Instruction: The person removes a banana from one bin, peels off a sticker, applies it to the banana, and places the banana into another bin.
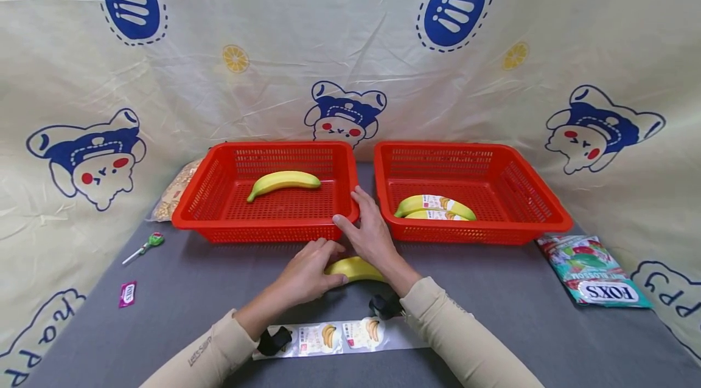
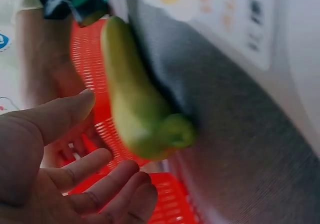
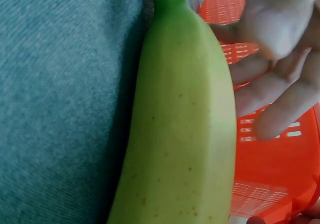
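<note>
A yellow-green banana (image 1: 356, 267) lies on the grey table in front of two red baskets. My left hand (image 1: 306, 275) hovers at its left end with relaxed fingers; in the left wrist view the hand (image 2: 75, 179) is open beside the banana (image 2: 135, 99) and does not grip it. My right hand (image 1: 369, 230) reaches past the banana with straight fingers, its thumb and fingertips at the front right corner of the left basket (image 1: 263, 227). The right wrist view shows the banana (image 3: 180, 134) close under the wrist and loose fingers (image 3: 275, 84) above the basket.
The left basket holds one bare banana (image 1: 283, 181). The right basket (image 1: 482, 233) holds two labelled bananas (image 1: 435, 205). A strip of banana stickers (image 1: 339, 336) lies near me. A sweets bag (image 1: 591, 269) is at right; a lollipop (image 1: 145, 247) and a pink packet (image 1: 127, 294) at left.
</note>
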`<state>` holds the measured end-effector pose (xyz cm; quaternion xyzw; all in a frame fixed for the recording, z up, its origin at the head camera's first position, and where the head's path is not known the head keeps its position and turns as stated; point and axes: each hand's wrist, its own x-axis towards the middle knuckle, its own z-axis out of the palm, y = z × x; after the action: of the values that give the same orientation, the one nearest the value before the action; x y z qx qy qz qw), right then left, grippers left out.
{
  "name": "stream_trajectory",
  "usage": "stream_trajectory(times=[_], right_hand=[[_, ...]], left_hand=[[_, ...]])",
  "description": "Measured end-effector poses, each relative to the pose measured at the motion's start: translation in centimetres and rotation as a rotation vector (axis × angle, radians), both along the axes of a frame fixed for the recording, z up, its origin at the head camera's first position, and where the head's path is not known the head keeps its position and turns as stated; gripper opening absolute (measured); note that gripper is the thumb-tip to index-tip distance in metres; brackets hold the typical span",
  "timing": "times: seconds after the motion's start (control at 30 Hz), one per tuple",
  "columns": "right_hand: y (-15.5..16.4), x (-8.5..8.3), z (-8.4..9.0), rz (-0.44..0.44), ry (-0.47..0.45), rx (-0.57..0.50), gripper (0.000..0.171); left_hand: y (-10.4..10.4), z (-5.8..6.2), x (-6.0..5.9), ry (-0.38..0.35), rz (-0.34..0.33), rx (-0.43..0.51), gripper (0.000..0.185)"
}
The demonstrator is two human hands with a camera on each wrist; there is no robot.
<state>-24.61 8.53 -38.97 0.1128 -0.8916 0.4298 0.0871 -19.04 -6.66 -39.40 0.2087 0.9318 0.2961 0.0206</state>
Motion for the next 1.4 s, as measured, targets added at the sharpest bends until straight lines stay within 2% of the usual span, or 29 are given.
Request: stream_trajectory(times=[0.2, 0.4, 0.53, 0.63, 0.77, 0.9, 1.03, 1.3, 1.4], right_hand=[[0.0, 0.3, 0.2, 0.019, -0.005, 0.002, 0.069], [0.4, 2.4, 1.1, 0.041, 0.038, 0.051, 0.066], [1.3, 4.6, 1.3, 0.058, 0.118, 0.065, 0.058], [2.3, 6.2, 1.1, 0.086, 0.151, 0.098, 0.05], [3.8, 8.1, 0.5, 0.162, 0.098, 0.214, 0.044], [5.1, 9.4, -0.4, 0.275, 0.006, 0.343, 0.04], [6.0, 10.1, -1.2, 0.365, -0.052, 0.394, 0.038], [6.5, 10.6, -2.5, 0.418, -0.038, 0.422, 0.032], [6.5, 10.5, -2.7, 0.43, -0.081, 0.43, 0.03]], left_hand=[[-1.0, 1.0, 1.9, 0.041, -0.001, 0.042, 0.044], [-1.8, 1.3, 3.8, 0.017, -0.002, 0.057, 0.041], [-2.1, 0.8, 5.1, 0.009, -0.031, 0.04, 0.037], [-2.3, 0.1, 6.1, 0.057, -0.061, 0.021, 0.035], [-2.6, -1.0, 7.1, 0.134, -0.092, 0.02, 0.032], [-2.6, -1.7, 7.6, 0.157, -0.109, 0.034, 0.031], [-2.4, -2.1, 7.8, 0.144, -0.117, 0.049, 0.029], [-2.2, -2.8, 7.6, 0.057, -0.126, 0.035, 0.026], [-2.2, -3.0, 7.5, 0.045, -0.127, 0.026, 0.025]])
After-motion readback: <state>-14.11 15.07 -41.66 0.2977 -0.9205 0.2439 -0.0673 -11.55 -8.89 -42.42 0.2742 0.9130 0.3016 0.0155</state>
